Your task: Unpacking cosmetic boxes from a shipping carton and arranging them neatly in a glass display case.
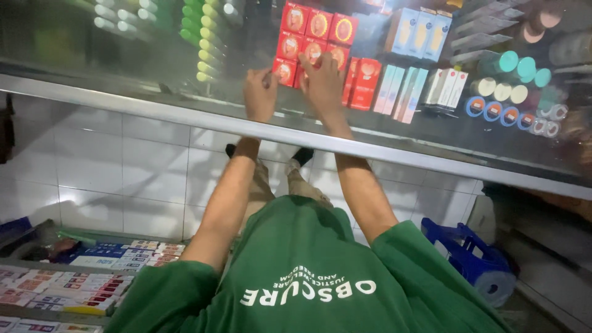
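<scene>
Reaching into a glass display case (185,117), the left hand (260,92) is seen pinching a small red box (283,71) at the bottom of a stack of red boxes (314,37). The right hand (324,83) is laid on the neighbouring boxes, fingers spread. Pale blue cartons (419,31) stand just beside.
</scene>
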